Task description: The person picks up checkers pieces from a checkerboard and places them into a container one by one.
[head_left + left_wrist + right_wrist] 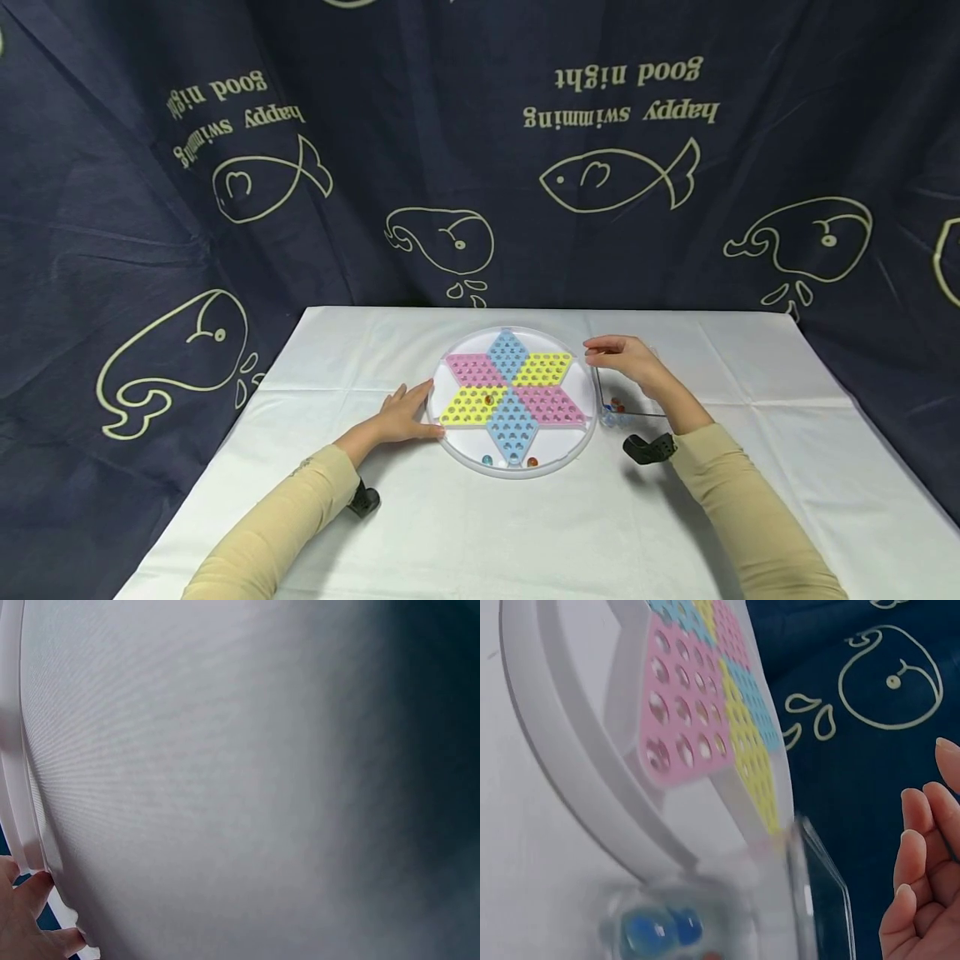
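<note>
A round white Chinese checkers board (459,348) lies on the table, its star in pink, blue and yellow. My left hand (401,417) touches the board's left rim with spread fingers. An amber marble (489,400) sits in the lower left yellow point. A teal marble (487,460) and an orange marble (532,462) lie in the near rim. Beside the board's right edge stands a clear box (632,413) with red and blue marbles (649,934) in it. Above the box, my right hand (628,360) hangs with loosely bent fingers; nothing shows between them.
White cloth (450,542) covers the table. A dark blue curtain (450,100) with fish and whale drawings hangs behind it. Black wrist cameras (649,449) are worn on both arms, near the cloth.
</note>
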Available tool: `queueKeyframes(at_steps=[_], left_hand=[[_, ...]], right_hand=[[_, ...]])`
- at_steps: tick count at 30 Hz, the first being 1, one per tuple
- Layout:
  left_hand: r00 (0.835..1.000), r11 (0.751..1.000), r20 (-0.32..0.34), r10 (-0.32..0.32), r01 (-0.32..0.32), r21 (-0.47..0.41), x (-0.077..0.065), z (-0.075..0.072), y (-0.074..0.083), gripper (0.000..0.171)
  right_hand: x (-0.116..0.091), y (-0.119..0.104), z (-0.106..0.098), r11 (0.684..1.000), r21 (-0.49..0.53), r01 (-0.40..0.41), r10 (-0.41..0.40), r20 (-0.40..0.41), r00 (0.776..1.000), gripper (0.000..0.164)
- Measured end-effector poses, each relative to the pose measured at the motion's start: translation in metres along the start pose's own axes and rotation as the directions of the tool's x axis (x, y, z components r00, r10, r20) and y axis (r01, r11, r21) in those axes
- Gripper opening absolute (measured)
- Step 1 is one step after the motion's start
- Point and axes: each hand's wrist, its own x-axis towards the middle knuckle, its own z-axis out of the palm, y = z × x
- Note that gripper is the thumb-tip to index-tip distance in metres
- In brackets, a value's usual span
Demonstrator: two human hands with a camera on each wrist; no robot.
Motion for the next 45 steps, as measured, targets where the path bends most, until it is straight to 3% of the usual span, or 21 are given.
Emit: queueKeyframes(at_steps=[13,26,34,45], left_hand=[[1.0,1.0,0.012,0.002,-0.002,-0.006,-0.001,-0.001,0.001,0.101],[1.0,1.0,0.004,0.0,0.0,0.003,0.0,0.0,0.0,0.101],[1.0,1.0,0.005,-0.001,0.001,-0.002,0.0,0.0,-0.001,0.101],[1.0,1.0,-0.001,0.026,-0.026,0.002,-0.002,-0.001,-0.001,0.101]], right_hand=[[0.009,-0.008,0.033,0.995,-0.038,0.089,-0.088,0.029,0.996,0.049],[0.022,-0.016,0.065,0.992,-0.074,0.101,-0.096,0.062,0.993,0.043],[0.029,-0.021,0.088,0.985,-0.032,0.171,-0.166,0.118,0.979,0.044],[0.035,-0.02,0.113,0.981,-0.059,0.185,-0.174,0.155,0.972,0.039]])
